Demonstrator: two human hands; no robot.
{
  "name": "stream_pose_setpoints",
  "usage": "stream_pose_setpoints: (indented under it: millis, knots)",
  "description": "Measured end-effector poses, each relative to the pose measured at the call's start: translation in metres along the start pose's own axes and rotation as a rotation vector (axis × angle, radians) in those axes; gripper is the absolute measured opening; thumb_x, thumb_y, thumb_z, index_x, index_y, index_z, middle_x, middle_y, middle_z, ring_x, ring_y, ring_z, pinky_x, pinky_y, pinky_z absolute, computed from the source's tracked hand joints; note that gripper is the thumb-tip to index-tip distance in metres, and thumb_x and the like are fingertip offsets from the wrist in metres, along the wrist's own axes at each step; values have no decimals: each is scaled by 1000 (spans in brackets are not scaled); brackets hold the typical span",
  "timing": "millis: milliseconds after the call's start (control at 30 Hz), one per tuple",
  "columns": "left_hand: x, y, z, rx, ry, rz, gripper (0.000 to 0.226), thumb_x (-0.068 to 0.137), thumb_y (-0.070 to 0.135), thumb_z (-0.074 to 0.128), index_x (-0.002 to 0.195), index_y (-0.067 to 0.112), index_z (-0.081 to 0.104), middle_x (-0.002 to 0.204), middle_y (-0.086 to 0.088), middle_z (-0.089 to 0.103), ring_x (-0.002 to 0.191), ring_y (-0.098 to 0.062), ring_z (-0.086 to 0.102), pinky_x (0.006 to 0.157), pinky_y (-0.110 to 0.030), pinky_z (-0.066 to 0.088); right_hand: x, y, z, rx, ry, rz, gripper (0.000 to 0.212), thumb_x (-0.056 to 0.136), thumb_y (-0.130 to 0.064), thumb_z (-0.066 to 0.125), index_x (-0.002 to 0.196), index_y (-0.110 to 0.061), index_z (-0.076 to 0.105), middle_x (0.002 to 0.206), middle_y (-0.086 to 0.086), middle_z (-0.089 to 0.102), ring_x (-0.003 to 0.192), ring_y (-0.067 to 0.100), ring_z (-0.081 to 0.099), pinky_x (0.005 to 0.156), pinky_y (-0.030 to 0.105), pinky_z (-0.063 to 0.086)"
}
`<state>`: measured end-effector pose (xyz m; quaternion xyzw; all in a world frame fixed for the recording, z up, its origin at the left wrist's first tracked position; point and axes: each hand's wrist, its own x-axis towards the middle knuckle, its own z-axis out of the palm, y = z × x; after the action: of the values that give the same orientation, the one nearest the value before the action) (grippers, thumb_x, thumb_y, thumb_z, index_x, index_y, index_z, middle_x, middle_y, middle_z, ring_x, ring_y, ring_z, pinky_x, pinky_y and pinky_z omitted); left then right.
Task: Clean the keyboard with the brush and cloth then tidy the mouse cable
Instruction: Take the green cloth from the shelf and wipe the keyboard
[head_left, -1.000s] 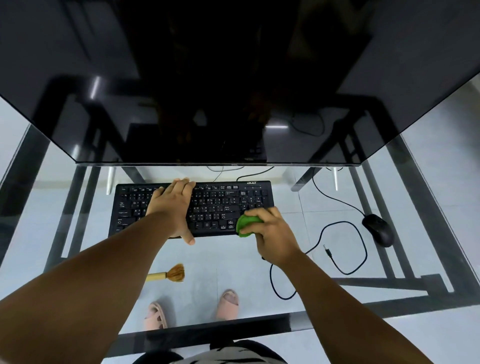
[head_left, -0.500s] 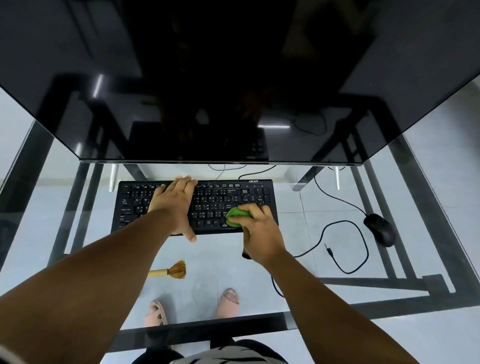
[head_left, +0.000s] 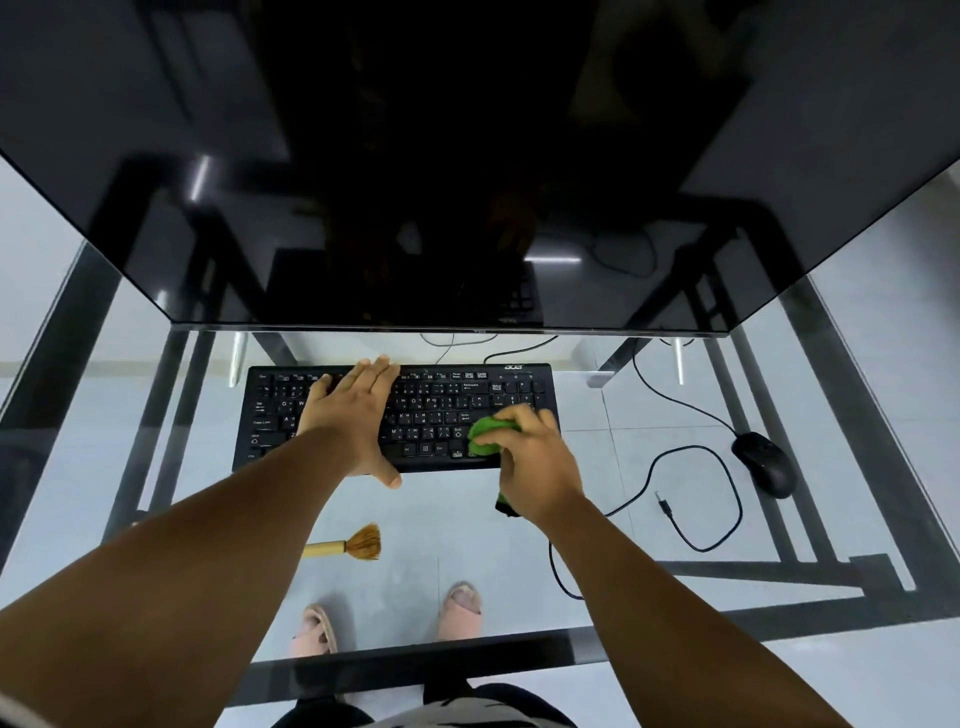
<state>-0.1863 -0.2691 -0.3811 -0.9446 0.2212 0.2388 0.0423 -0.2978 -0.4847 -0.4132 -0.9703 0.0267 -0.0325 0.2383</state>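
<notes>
Black kbd (head_left: 415, 410) (green cloth (head_left: 485, 434) on right end)

Cloth sweeps back toward the keyboard's right end

Half a second ago the right hand (head_left: 535, 457) pressed the green cloth (head_left: 485, 436) nearer the middle keys of the keyboard (head_left: 431, 410); now hand and cloth sit further right, over the lower right keys, much where they were a second ago but a little higher on the keys.

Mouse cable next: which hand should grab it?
Probably the right hand. The mouse cable loops on the glass just beside it, near the mouse. It must first drop the green cloth it grips. The left hand lies flat on the keyboard, farther away.
</notes>
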Motion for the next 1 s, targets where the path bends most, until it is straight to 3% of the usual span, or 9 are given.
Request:
stream_pose_setpoints:
  millis: [133, 333, 400, 467, 533, 667, 767, 833, 1000]
  knots:
    - [-3, -5, 6, -2, 24, -45, 151, 48, 79, 72, 152, 20, -19, 162, 4, -16, 150, -15, -9, 121, -47, 6, 0, -2, 11, 23, 93, 53, 47, 77, 9, 58, 96, -30, 77, 110, -12, 60, 93, 24, 48, 71, 32, 53]
    - [-12, -11, 16, -68, 77, -84, 146, 52, 84, 66, 152, 18, -18, 162, 3, -17, 149, -16, -13, 121, -46, 2, 15, -18, 17, 49, -2, -116, 51, 79, 11, 56, 106, -28, 76, 115, -7, 61, 97, 25, 50, 83, 23, 43]
    - [-15, -17, 19, -85, 92, -84, 143, 54, 86, 62, 153, 18, -16, 162, 4, -17, 149, -15, -13, 121, -46, 1, 16, -5, 16, 81, 133, 23, 51, 78, 9, 55, 106, -28, 76, 117, -5, 62, 98, 26, 52, 86, 24, 44]
    - [-18, -27, 22, -106, 114, -86, 140, 55, 87, 60, 153, 18, -13, 162, 4, -14, 150, -15, -10, 122, -45, 1, 22, -1, 12, 106, 246, 287, 46, 83, 1, 56, 116, -26, 71, 125, 4, 58, 101, 30, 49, 90, 36, 48]
    - [-21, -38, 24, -128, 135, -90, 139, 55, 88, 59, 154, 18, -10, 163, 3, -12, 150, -15, -8, 122, -45, 1, 32, -8, 12, 85, 200, 455, 44, 89, -14, 59, 132, -25, 60, 137, 8, 49, 109, 33, 46, 95, 39, 45]
    - [-25, -56, 27, -155, 157, -113, 141, 53, 91, 55, 154, 17, -8, 163, 2, -10, 150, -16, -8, 122, -44, 1, 55, -43, 18, 45, 2, 250, 54, 90, -24, 59, 142, -23, 46, 148, 5, 39, 126, 30, 40, 107, 35, 32]
    - [-26, -66, 28, -174, 161, -136, 143, 51, 92, 55, 154, 16, -8, 163, 1, -11, 150, -16, -9, 122, -42, 0, 57, -64, 28, 45, -158, 18, 54, 89, -13, 57, 142, -23, 50, 151, 1, 39, 127, 28, 37, 112, 37, 36]
    - [-26, -74, 27, -174, 149, -154, 145, 50, 92, 55, 154, 15, -10, 163, 0, -13, 150, -16, -11, 122, -42, 0, 55, -60, 29, 38, -154, -59, 52, 87, -7, 57, 137, -22, 57, 147, 1, 45, 124, 27, 40, 110, 37, 39]
    - [-31, -98, 28, -191, 125, -216, 147, 49, 92, 57, 154, 15, -11, 163, -2, -15, 150, -17, -8, 122, -44, 1, 59, -40, 22, -12, 62, 226, 46, 85, -3, 55, 128, -19, 65, 138, 6, 53, 116, 30, 45, 104, 38, 44]
